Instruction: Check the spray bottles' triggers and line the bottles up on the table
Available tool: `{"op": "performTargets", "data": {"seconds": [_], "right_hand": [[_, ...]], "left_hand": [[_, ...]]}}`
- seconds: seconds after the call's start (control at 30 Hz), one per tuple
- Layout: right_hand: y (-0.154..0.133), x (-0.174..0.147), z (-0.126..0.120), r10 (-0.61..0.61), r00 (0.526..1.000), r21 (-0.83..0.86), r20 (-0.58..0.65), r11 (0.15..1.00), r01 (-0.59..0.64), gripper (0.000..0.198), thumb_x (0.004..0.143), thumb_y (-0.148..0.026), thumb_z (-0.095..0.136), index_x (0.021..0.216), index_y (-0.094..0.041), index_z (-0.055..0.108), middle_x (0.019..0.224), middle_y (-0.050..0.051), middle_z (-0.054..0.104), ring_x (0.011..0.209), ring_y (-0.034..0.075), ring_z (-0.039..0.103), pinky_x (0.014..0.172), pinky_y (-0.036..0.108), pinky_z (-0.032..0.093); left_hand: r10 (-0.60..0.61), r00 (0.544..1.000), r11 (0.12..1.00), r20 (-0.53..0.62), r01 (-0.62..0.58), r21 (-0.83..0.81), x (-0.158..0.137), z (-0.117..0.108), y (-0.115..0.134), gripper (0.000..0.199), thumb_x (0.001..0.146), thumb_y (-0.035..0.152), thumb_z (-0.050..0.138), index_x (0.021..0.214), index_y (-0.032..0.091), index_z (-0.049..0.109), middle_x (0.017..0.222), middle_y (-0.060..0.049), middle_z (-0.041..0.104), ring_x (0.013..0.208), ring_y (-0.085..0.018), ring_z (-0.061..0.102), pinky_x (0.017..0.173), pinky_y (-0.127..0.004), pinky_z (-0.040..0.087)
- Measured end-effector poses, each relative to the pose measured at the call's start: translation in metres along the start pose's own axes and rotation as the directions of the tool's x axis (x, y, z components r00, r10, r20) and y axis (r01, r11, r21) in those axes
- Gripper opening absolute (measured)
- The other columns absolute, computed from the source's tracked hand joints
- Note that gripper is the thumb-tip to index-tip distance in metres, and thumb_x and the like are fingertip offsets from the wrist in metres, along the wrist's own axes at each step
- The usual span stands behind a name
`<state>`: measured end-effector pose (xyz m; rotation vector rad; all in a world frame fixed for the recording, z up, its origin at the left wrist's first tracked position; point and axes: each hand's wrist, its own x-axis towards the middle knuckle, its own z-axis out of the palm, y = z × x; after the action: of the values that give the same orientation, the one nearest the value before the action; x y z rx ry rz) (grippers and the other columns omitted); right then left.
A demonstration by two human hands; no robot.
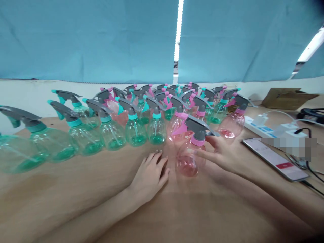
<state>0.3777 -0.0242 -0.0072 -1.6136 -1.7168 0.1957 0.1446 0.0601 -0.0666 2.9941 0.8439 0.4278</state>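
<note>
A clear pink spray bottle point(187, 163) with a grey trigger head and pink collar stands upright, nearest to me, just right of centre. My right hand point(224, 153) is closed round its upper body from the right, thumb across the front below the collar; its other fingers are partly hidden behind the bottle. My left hand point(149, 175) rests palm down on the table point(101, 195) left of that bottle, fingers slightly apart and holding nothing. Just beyond it stand a green spray bottle point(157, 130) and another green spray bottle point(136, 133), both with turquoise collars.
Several green and pink spray bottles crowd the back, and a green row curves to the left. A pink bottle point(233, 125) stands beyond my right hand. To the right lie a phone point(273, 158), a power strip point(258, 126), cables and cardboard point(286, 98). Blue sheeting point(101, 40) hangs behind.
</note>
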Motion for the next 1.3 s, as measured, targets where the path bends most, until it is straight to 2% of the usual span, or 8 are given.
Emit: {"op": "performTargets", "data": {"seconds": [0.13,0.23,0.33,0.53,0.63,0.77,1.0,1.3], "right_hand": [[0.019,-0.012,-0.016,0.05,0.998,-0.129,-0.027,0.99,-0.053,0.03,0.078,-0.051,0.062,0.097,-0.028,0.066,0.087,0.004,0.07,0.081,0.03,0.065,0.069,0.042,0.05],[0.044,-0.022,-0.031,0.041,0.99,-0.138,-0.137,0.989,-0.06,0.035,0.079,-0.054,0.06,0.097,-0.025,0.066,0.093,0.007,0.07,0.087,0.031,0.065,0.074,0.043,0.049],[0.069,-0.027,-0.049,0.098,0.964,-0.132,-0.249,0.982,-0.134,0.04,0.077,-0.058,0.06,0.091,-0.021,0.064,0.088,0.008,0.069,0.081,0.029,0.064,0.07,0.042,0.049],[0.098,-0.011,-0.077,0.142,0.95,-0.162,-0.279,0.968,-0.192,0.04,0.079,-0.057,0.058,0.089,-0.019,0.064,0.089,0.011,0.069,0.083,0.028,0.064,0.071,0.04,0.048],[0.106,0.006,-0.078,0.144,0.944,-0.189,-0.296,0.96,-0.205,0.044,0.077,-0.059,0.06,0.089,-0.017,0.063,0.087,0.012,0.069,0.081,0.03,0.064,0.071,0.042,0.048],[0.118,0.026,-0.073,0.143,0.939,-0.204,-0.312,0.955,-0.213,0.053,0.076,-0.059,0.061,0.101,-0.012,0.062,0.094,0.017,0.069,0.087,0.033,0.065,0.076,0.046,0.049],[0.129,0.05,-0.07,0.141,0.938,-0.179,-0.317,0.962,-0.205,0.053,0.076,-0.056,0.063,0.103,-0.011,0.064,0.097,0.018,0.07,0.089,0.032,0.067,0.077,0.044,0.051],[0.13,0.055,-0.065,0.145,0.927,-0.116,-0.345,0.974,-0.196,0.062,0.078,-0.051,0.064,0.121,-0.006,0.058,0.112,0.02,0.068,0.104,0.032,0.063,0.087,0.045,0.05]], "left_hand": [[0.059,0.998,0.998,-0.006,-0.059,-0.011,-0.002,0.0,0.006,0.032,0.091,0.02,0.05,0.121,0.012,0.058,0.129,-0.015,0.055,0.121,-0.03,0.049,0.096,-0.045,0.044],[0.101,0.994,0.994,-0.036,-0.103,-0.046,-0.003,0.0,0.009,0.032,0.092,0.02,0.046,0.122,0.013,0.057,0.127,-0.015,0.057,0.121,-0.03,0.049,0.096,-0.046,0.045],[0.12,0.991,0.989,-0.06,-0.125,-0.079,-0.001,0.0,0.011,0.032,0.094,0.021,0.042,0.122,0.016,0.056,0.126,-0.013,0.057,0.121,-0.029,0.05,0.096,-0.046,0.046],[0.165,0.984,0.98,-0.06,-0.17,-0.103,0.014,0.002,0.022,0.031,0.095,0.022,0.042,0.123,0.019,0.055,0.127,-0.011,0.057,0.121,-0.028,0.05,0.096,-0.046,0.046],[0.189,0.981,0.97,-0.054,-0.195,-0.144,0.027,0.006,0.036,0.03,0.094,0.021,0.044,0.122,0.02,0.055,0.127,-0.011,0.057,0.121,-0.027,0.051,0.097,-0.046,0.046],[0.224,0.974,0.953,-0.042,-0.228,-0.198,0.048,0.014,0.053,0.031,0.092,0.017,0.046,0.122,0.02,0.054,0.126,-0.011,0.056,0.121,-0.027,0.05,0.097,-0.046,0.046],[0.278,0.957,0.918,-0.08,-0.289,-0.27,0.074,0.024,0.076,0.031,0.09,0.011,0.047,0.12,0.017,0.054,0.128,-0.013,0.053,0.127,-0.027,0.044,0.102,-0.047,0.041],[0.286,0.955,0.902,-0.082,-0.297,-0.314,0.083,0.027,0.085,0.033,0.088,0.009,0.049,0.12,0.017,0.054,0.127,-0.013,0.053,0.127,-0.027,0.044,0.102,-0.047,0.041]]}}
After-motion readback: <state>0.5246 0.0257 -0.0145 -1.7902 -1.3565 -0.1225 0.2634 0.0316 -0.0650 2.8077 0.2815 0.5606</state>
